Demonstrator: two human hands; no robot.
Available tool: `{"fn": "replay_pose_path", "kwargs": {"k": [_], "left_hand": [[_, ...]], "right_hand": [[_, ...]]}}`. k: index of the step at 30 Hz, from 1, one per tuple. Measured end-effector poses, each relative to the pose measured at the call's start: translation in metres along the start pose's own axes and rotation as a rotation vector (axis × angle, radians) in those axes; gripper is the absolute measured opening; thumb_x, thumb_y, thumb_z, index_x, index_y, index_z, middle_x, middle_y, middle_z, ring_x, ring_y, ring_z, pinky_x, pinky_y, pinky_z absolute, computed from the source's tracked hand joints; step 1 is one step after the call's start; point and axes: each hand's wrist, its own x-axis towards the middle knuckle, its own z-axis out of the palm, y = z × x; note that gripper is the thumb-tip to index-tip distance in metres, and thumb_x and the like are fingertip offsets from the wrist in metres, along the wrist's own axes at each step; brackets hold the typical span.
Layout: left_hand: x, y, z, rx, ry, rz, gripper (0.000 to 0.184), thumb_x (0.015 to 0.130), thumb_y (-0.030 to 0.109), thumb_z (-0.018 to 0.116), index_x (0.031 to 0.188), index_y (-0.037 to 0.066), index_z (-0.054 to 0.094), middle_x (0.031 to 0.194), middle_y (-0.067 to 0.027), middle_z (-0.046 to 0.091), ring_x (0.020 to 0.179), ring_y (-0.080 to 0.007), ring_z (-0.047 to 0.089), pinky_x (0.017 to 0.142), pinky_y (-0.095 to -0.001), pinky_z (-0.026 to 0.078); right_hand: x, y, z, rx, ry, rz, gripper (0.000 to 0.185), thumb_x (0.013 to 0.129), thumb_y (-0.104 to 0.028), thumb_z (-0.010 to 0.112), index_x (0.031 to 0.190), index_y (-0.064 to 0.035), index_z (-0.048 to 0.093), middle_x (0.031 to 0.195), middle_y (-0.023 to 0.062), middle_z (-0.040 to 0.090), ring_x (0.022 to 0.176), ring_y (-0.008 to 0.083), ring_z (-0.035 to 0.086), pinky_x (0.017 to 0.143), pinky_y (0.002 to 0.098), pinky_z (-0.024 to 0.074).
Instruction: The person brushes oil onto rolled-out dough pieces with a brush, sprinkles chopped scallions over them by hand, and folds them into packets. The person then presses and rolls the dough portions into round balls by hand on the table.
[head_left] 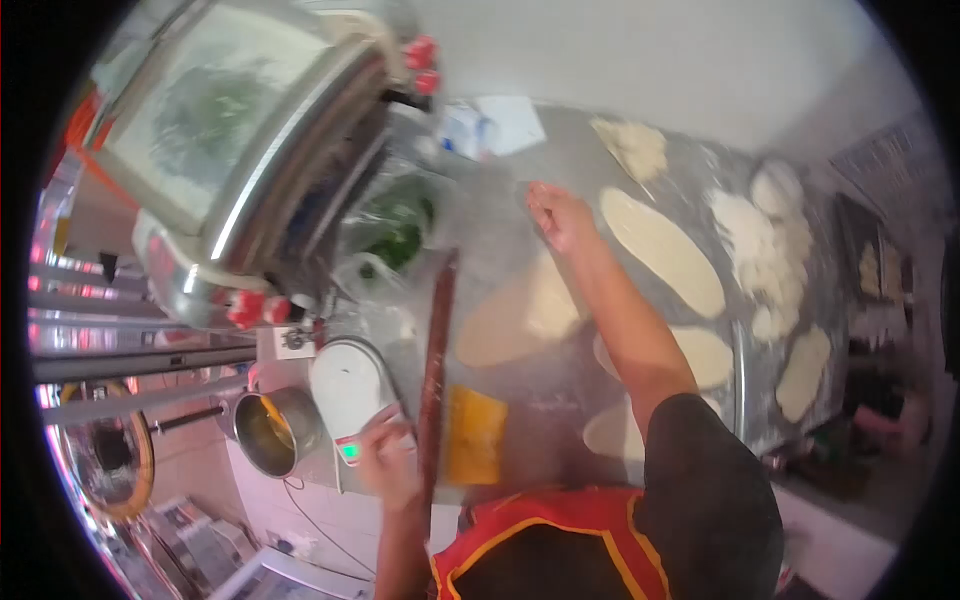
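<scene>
My right hand [562, 217] is stretched over the far part of the floured grey worktop [490, 215], its fingers curled closed; what they hold, if anything, is hidden. Below that wrist lies a flat piece of dough [553, 300], partly in shadow. Long oval dough sheets [662, 250] lie to the right of my forearm, some partly covered by it. My left hand [388, 458], smeared by motion, is at the front of a white digital scale [347, 382] with a green display. Beside it runs a long dark-red stick [437, 360], and a yellow cloth-like piece [478, 435] lies next to that.
A large dough-rolling machine [270, 190] with red knobs stands at the left. A clear bag of greens [393, 240] sits beside it. White flour and dough lumps [765, 250] lie at the right. A metal pot [268, 432] stands at lower left.
</scene>
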Motion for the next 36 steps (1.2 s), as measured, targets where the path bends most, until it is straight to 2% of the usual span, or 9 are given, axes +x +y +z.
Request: {"fn": "replay_pose_path", "kwargs": {"k": [2, 4, 7, 9, 12, 17, 23, 27, 36], "left_hand": [[-0.009, 0.01, 0.063, 0.121, -0.438, -0.032, 0.025, 0.082, 0.008, 0.062, 0.105, 0.001, 0.054, 0.117, -0.0182, 0.059, 0.106, -0.0312, 0.058, 0.093, -0.0394, 0.045], [-0.024, 0.002, 0.116, 0.377, -0.631, 0.318, 0.036, 0.079, 0.013, 0.067, 0.109, 0.001, 0.052, 0.126, -0.0203, 0.052, 0.115, -0.0369, 0.051, 0.097, -0.0454, 0.042], [-0.038, -0.027, 0.167, 0.34, -0.677, 0.499, 0.046, 0.076, 0.018, 0.071, 0.113, 0.001, 0.05, 0.135, -0.0226, 0.041, 0.124, -0.041, 0.04, 0.101, -0.0493, 0.037], [-0.039, -0.045, 0.188, 0.354, -0.667, 0.61, 0.052, 0.075, 0.022, 0.072, 0.117, 0.002, 0.048, 0.138, -0.0233, 0.037, 0.127, -0.0428, 0.035, 0.103, -0.052, 0.033], [-0.04, -0.054, 0.203, 0.477, -0.666, 0.688, 0.061, 0.074, 0.028, 0.072, 0.123, 0.001, 0.045, 0.14, -0.0228, 0.035, 0.131, -0.0427, 0.029, 0.106, -0.0547, 0.027], [-0.042, -0.053, 0.206, 0.576, -0.691, 0.7, 0.067, 0.075, 0.034, 0.071, 0.127, 0.001, 0.043, 0.141, -0.0214, 0.033, 0.133, -0.0418, 0.027, 0.108, -0.0577, 0.021], [-0.041, -0.048, 0.207, 0.62, -0.72, 0.662, 0.068, 0.076, 0.033, 0.069, 0.129, 0.002, 0.041, 0.141, -0.0208, 0.032, 0.133, -0.042, 0.026, 0.109, -0.0585, 0.02], [-0.042, -0.046, 0.207, 0.606, -0.73, 0.641, 0.067, 0.075, 0.031, 0.069, 0.128, 0.003, 0.04, 0.141, -0.0211, 0.032, 0.134, -0.0427, 0.025, 0.109, -0.0587, 0.019], [-0.041, -0.039, 0.204, 0.611, -0.751, 0.598, 0.068, 0.075, 0.033, 0.068, 0.129, 0.001, 0.043, 0.14, -0.0196, 0.036, 0.132, -0.0402, 0.028, 0.11, -0.0547, 0.02]], "right_hand": [[-0.076, -0.015, -0.04, -0.256, 0.035, -0.2, 0.023, 0.078, 0.004, 0.058, 0.101, 0.008, 0.059, 0.076, 0.0052, 0.056, 0.061, 0.0113, 0.05, 0.05, 0.0199, 0.0372], [-0.13, -0.037, -0.084, -0.167, 0.14, -0.217, 0.021, 0.079, -0.001, 0.059, 0.099, 0.0055, 0.06, 0.076, 0.0027, 0.054, 0.06, 0.0096, 0.047, 0.049, 0.0196, 0.0336], [-0.2, -0.076, -0.164, 0.022, 0.528, -0.332, 0.01, 0.088, -0.004, 0.052, 0.092, 0.0013, 0.06, 0.079, 0.0035, 0.058, 0.062, 0.0105, 0.051, 0.057, 0.0193, 0.0417], [-0.223, -0.087, -0.197, -0.122, 0.962, -0.452, 0.012, 0.09, -0.007, 0.054, 0.095, 0.0017, 0.061, 0.081, 0.0041, 0.059, 0.064, 0.0111, 0.053, 0.06, 0.0209, 0.0458], [-0.219, -0.069, -0.259, -0.433, 1.14, -0.581, 0.016, 0.091, -0.009, 0.057, 0.1, 0.0033, 0.06, 0.083, 0.0048, 0.059, 0.069, 0.0121, 0.056, 0.061, 0.0235, 0.0495], [-0.161, -0.093, -0.141, 0.063, 0.775, -0.443, 0.017, 0.09, -0.007, 0.058, 0.102, 0.0049, 0.059, 0.088, 0.0085, 0.062, 0.076, 0.0172, 0.062, 0.07, 0.0289, 0.0551], [-0.194, -0.1, -0.203, -0.135, 1.141, -0.534, 0.02, 0.087, 0.0, 0.054, 0.105, 0.0079, 0.056, 0.085, 0.0152, 0.062, 0.069, 0.022, 0.064, 0.068, 0.0279, 0.0544], [-0.139, -0.089, -0.148, -0.057, 0.748, -0.378, 0.022, 0.085, 0.002, 0.053, 0.105, 0.0098, 0.057, 0.086, 0.0155, 0.063, 0.072, 0.0239, 0.066, 0.067, 0.0275, 0.0533], [-0.203, -0.103, -0.193, -0.164, 0.909, -0.422, 0.024, 0.086, -0.004, 0.061, 0.106, 0.0092, 0.057, 0.098, 0.0128, 0.061, 0.084, 0.019, 0.063, 0.075, 0.0276, 0.0547]]}}
